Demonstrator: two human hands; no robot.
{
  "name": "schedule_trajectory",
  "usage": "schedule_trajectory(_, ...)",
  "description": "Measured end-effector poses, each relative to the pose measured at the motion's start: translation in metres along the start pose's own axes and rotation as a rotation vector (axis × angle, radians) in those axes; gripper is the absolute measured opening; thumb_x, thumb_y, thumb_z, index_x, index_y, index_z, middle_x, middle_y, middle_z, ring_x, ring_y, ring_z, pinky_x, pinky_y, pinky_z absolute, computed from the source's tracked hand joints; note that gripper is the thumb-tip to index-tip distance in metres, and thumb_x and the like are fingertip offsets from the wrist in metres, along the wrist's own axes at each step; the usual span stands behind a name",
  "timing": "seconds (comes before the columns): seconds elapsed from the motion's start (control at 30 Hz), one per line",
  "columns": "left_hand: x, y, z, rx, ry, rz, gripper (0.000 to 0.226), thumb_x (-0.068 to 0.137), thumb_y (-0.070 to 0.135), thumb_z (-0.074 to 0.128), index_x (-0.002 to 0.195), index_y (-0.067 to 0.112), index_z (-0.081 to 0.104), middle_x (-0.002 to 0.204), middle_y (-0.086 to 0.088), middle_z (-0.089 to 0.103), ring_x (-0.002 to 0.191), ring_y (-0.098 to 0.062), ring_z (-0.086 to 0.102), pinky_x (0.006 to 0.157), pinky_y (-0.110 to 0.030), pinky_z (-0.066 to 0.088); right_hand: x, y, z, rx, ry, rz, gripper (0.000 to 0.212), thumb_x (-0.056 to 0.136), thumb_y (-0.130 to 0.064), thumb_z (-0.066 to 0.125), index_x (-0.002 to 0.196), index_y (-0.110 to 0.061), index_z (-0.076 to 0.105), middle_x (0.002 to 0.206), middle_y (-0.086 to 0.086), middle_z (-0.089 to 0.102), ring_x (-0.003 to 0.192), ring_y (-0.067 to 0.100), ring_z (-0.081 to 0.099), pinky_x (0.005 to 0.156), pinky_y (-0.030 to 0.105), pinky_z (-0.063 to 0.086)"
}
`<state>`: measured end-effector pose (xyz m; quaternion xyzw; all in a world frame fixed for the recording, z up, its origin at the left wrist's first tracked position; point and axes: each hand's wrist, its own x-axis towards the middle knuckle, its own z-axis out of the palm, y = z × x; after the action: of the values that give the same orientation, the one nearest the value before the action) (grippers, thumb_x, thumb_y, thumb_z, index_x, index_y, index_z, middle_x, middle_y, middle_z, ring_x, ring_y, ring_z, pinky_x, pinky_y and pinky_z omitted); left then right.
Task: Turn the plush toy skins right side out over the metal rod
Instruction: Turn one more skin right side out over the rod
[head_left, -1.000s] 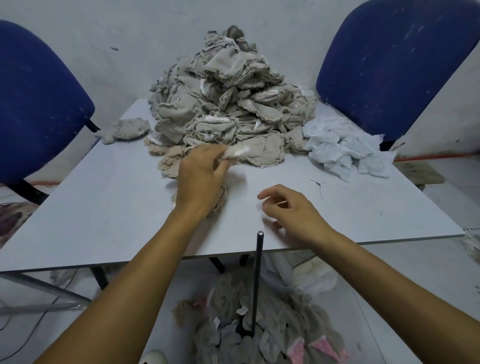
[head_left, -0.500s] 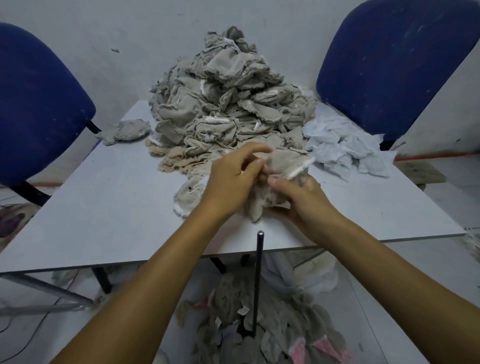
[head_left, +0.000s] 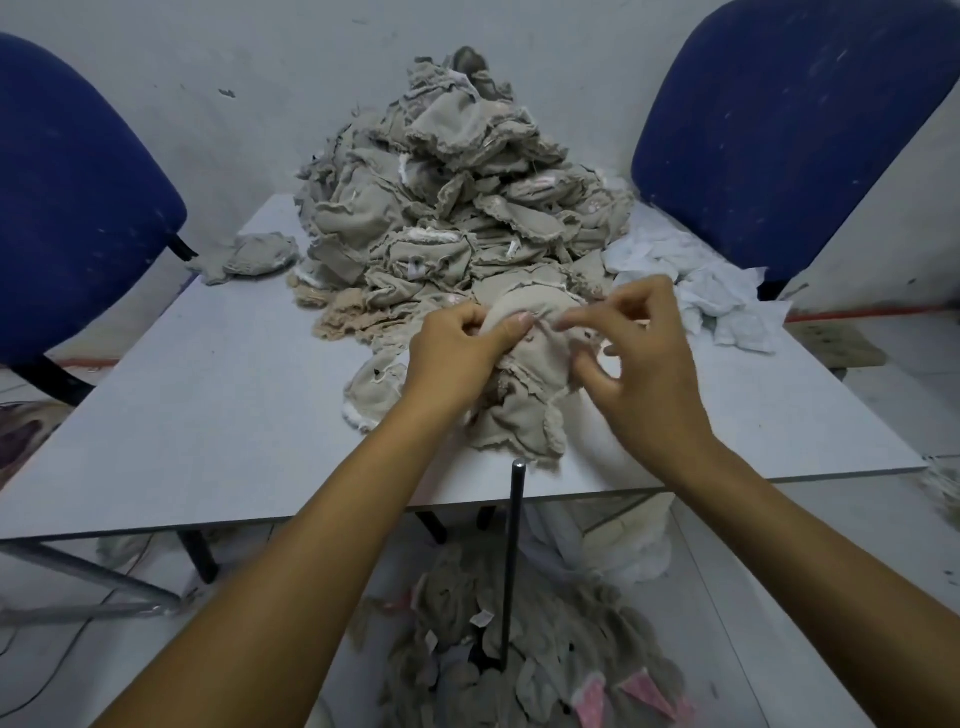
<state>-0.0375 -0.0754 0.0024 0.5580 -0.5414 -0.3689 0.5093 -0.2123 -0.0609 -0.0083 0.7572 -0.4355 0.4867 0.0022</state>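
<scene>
I have one beige plush toy skin (head_left: 524, 400) lifted just above the near part of the grey table (head_left: 218, 405), both hands pinching its upper edge — my left hand (head_left: 457, 353) with thumb and fingers curled into the fabric, my right hand (head_left: 644, 358) nipping it from the right side. The skin hangs down toward the top of the upright metal rod (head_left: 515, 551), which stands at the near table edge. Behind it rises the heap of unturned skins (head_left: 457, 208), white fabric pieces (head_left: 717, 291) to its right. On the floor around the rod's foot lie grey skins with pink ears (head_left: 519, 660).
</scene>
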Motion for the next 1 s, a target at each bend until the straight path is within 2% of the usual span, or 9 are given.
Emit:
schedule_trajectory(0.17,0.000,0.006,0.004,-0.001,0.061,-0.018,0.037,0.084,0.043,0.075,0.066,0.013,0.062,0.052,-0.008,0.055,0.044,-0.023,0.054,0.051,-0.042,0.049,-0.006,-0.008,0.002,-0.150,-0.175,-0.012,0.036,0.094,-0.035,0.051,0.126,-0.027,0.067,0.105,0.009,0.043,0.091,0.024,0.044,0.060,0.045,0.051)
schedule_trajectory(0.3,-0.001,0.005,0.006,0.113,0.090,0.059,0.037,0.083,0.045,0.071,0.062,0.017,0.061,0.048,0.006,0.049,0.047,-0.016,0.050,0.054,-0.041,0.051,-0.006,-0.006,-0.001,-0.120,-0.321,0.062,0.035,0.093,-0.035,0.056,0.128,-0.029,0.062,0.103,0.005,0.039,0.090,0.021,0.044,0.068,0.047,0.052)
schedule_trajectory(0.37,0.001,0.007,0.006,0.134,0.066,0.114,0.030,0.083,0.043,0.072,0.061,0.025,0.062,0.052,0.010,0.055,0.052,-0.011,0.050,0.057,-0.033,0.044,-0.004,-0.007,-0.003,-0.080,-0.430,0.164,0.038,0.089,-0.052,0.056,0.121,-0.033,0.059,0.101,-0.001,0.038,0.091,0.018,0.045,0.074,0.044,0.051)
schedule_trajectory(0.47,0.001,0.009,0.009,0.194,0.065,0.188,0.019,0.082,0.039,0.076,0.075,0.026,0.065,0.066,0.004,0.066,0.059,-0.007,0.056,0.060,-0.027,0.044,-0.004,-0.013,0.000,-0.137,-0.545,0.207,0.032,0.079,-0.065,0.059,0.091,-0.035,0.054,0.100,-0.004,0.039,0.093,0.016,0.044,0.076,0.039,0.048)
schedule_trajectory(0.57,-0.001,0.011,0.009,0.439,0.054,0.350,0.026,0.084,0.028,0.074,0.106,0.027,0.059,0.089,0.000,0.061,0.081,-0.013,0.057,0.070,-0.028,0.046,-0.005,-0.014,0.002,-0.053,-0.504,0.184,0.022,0.088,-0.042,0.069,0.075,-0.031,0.055,0.094,0.000,0.041,0.090,0.020,0.047,0.076,0.033,0.041)
schedule_trajectory(0.67,-0.003,0.014,0.002,0.664,-0.125,0.595,0.033,0.088,0.025,0.071,0.121,0.028,0.064,0.122,-0.003,0.045,0.116,-0.021,0.039,0.099,-0.033,0.035,-0.001,-0.004,-0.002,0.018,-0.460,0.218,0.009,0.092,-0.021,0.068,0.099,-0.018,0.073,0.094,0.004,0.047,0.086,0.018,0.051,0.073,0.024,0.035)
schedule_trajectory(0.77,-0.005,0.011,-0.007,0.646,-0.438,0.414,0.034,0.089,0.047,0.066,0.117,0.027,0.066,0.140,0.005,0.039,0.133,-0.017,0.027,0.113,-0.039,0.027,0.003,0.001,-0.006,0.107,-0.467,0.307,0.011,0.096,-0.015,0.062,0.094,-0.022,0.070,0.094,-0.002,0.041,0.081,0.008,0.049,0.069,0.013,0.040)
schedule_trajectory(0.9,-0.005,-0.001,-0.014,0.784,-0.621,0.345,0.039,0.087,0.042,0.071,0.117,0.017,0.067,0.132,0.002,0.044,0.127,-0.020,0.034,0.111,-0.038,0.031,0.001,-0.003,-0.002,0.364,-0.593,0.513,0.019,0.100,-0.025,0.057,0.083,-0.030,0.063,0.104,-0.002,0.039,0.077,0.000,0.049,0.058,0.008,0.041)
schedule_trajectory(1.0,-0.004,-0.002,-0.016,0.581,-0.530,0.337,0.015,0.090,0.025,0.070,0.099,0.013,0.073,0.120,0.001,0.052,0.118,-0.016,0.045,0.104,-0.023,0.034,-0.001,-0.008,-0.007,0.372,-0.763,0.465,0.032,0.084,-0.055,0.063,0.090,-0.024,0.067,0.109,0.003,0.041,0.093,0.002,0.049,0.074,0.016,0.046)
